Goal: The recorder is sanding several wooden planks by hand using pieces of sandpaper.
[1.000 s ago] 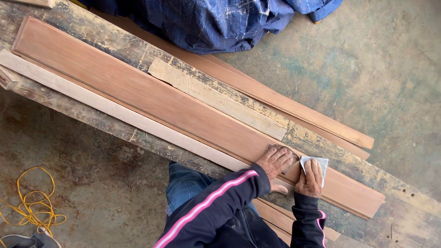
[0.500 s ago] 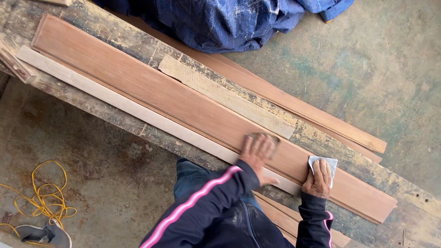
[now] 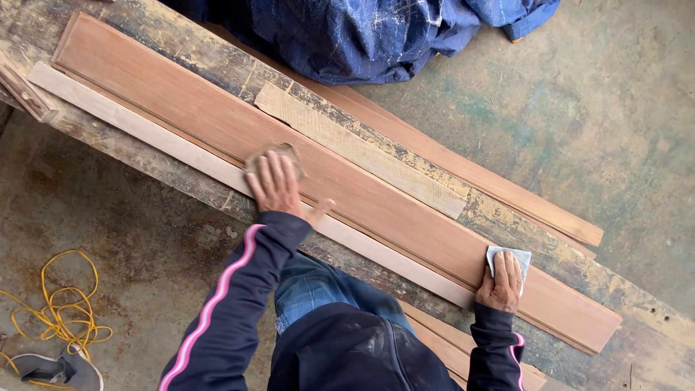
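Concrete floor (image 3: 608, 130): grey-green, stained, fills the right and lower left of the view.

Workbench (image 3: 145, 32): long, worn, paint-flecked timber surface, runs diagonally from upper left to lower right.

Blue tarpaulin (image 3: 362, 36): crumpled heap at the top edge, lying over the far side of the bench.

Reddish-brown board (image 3: 405, 210): long, flat, lies lengthwise on the bench along the same diagonal. A pale wood strip (image 3: 145, 130) lies touching its near edge. A shorter pale rough strip (image 3: 362, 148) lies on the bench just beyond its far edge. Further reddish boards (image 3: 507, 188) lie along the far side, partly under the tarpaulin.

Person: dark jacket, pink stripe down the sleeve (image 3: 217, 304), blue jeans, standing at the near edge of the bench.

Yellow cord (image 3: 65, 311): loose coil on the floor, lower left, beside a grey shoe (image 3: 58, 369).

Left hand (image 3: 279, 188): palm down on the reddish-brown board towards its left half, fingers spread and flat, pressing a brownish sanding pad (image 3: 279, 152) whose edge shows past the fingertips.

Right hand (image 3: 499, 286): well apart from the left, near the board's right end, fingers together and flat on a small white-grey sheet (image 3: 510, 257) held against the board's surface
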